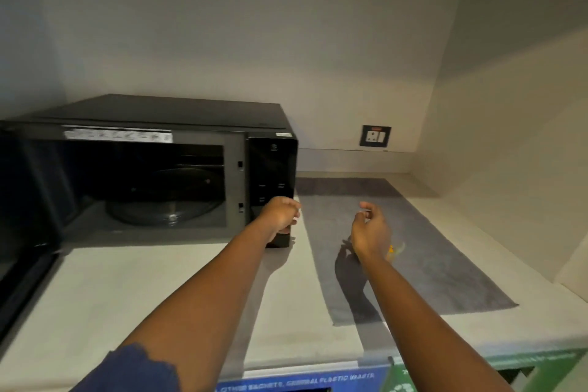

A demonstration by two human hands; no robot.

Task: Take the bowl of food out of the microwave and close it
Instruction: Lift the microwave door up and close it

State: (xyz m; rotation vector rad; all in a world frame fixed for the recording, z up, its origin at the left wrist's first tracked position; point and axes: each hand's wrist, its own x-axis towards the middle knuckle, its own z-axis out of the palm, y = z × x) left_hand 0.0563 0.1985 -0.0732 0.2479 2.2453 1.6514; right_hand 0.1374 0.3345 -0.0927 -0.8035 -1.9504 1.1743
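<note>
I see black microwave [149, 169] door [22, 232] open, no bowl visible; both hands' [280, 213] [370, 232] fingers loosely curled, empty; door stiff, light, push outer edge

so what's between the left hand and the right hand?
Head view: only bare countertop and the left edge of the grey mat between left hand and right hand. No bowl visible there.

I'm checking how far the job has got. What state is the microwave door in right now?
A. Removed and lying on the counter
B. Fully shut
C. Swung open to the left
C: the microwave door stands swung out at left, exposing the dark cavity and its glass turntable.
</note>
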